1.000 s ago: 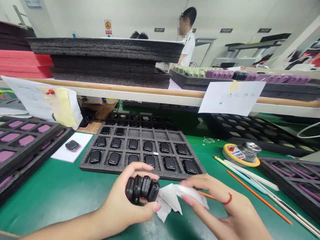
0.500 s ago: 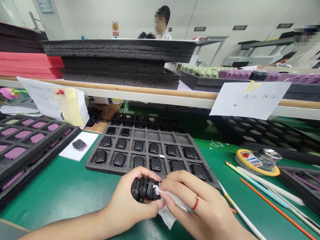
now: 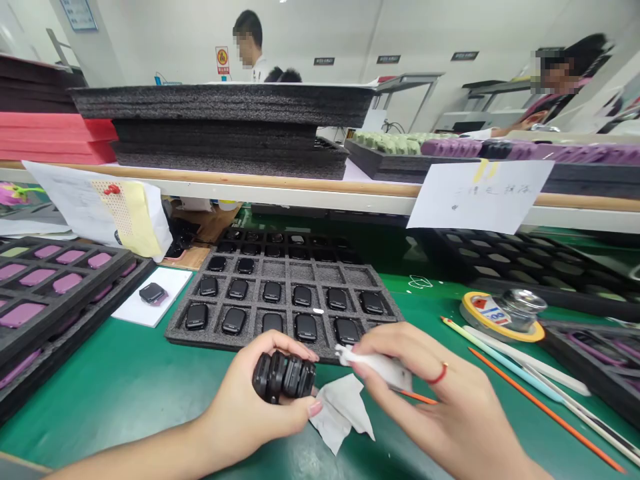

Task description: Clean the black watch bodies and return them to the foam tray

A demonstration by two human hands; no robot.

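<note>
A stack of small black watch cases [image 3: 284,377] is held on edge just above the green bench mat [image 3: 125,393], clamped between the thumb and curled fingers of the left hand [image 3: 250,413]. The right hand [image 3: 440,407], a red ring on one finger, pinches a folded white wipe [image 3: 375,365] just right of the stack, not touching it, with the wipe's loose end lying on the mat. Directly behind stands a grey foam tray [image 3: 280,293] with more black cases in its pockets; to the right lie pencils [image 3: 505,360] and a tape roll [image 3: 493,313].

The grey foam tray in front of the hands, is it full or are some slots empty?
Partly filled. The foam tray holds black cases in its two nearest rows, but several slots in the row behind sit empty.
</note>
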